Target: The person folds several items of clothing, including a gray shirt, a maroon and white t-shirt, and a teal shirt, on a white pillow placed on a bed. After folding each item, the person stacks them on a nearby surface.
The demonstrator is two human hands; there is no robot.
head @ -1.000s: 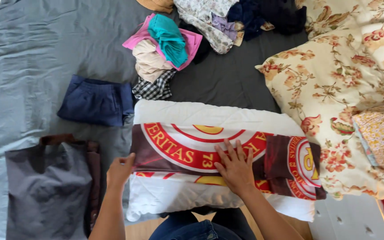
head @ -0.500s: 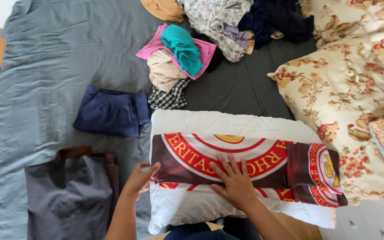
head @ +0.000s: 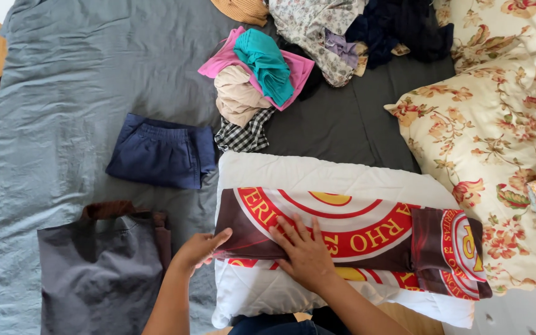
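Right hand (head: pixel 305 254) flat, fingers spread, on printed cloth (head: pixel 355 239), left hand (head: pixel 198 248) at its edge

A dark maroon garment (head: pixel 355 239) with red, white and yellow circular emblems lies across a white pillow (head: pixel 317 180) at the near edge of a grey-sheeted bed (head: pixel 94 74). Navy shorts (head: pixel 162 152) and charcoal folded clothes (head: pixel 100 273) sit towards the left edge; a cream quilt (head: pixel 497 136) with red flowers covers the right, and pink, teal, beige and checked clothes (head: pixel 255 87) pile at the far edge.

I read the scene as evenly bright, soft daylight, strongest on the floral quilt (head: pixel 497 124) up and right of my right hand (head: pixel 305 254). Shadows stay faint, just under both hands. Focus is sharp throughout; no glare, little edge distortion.
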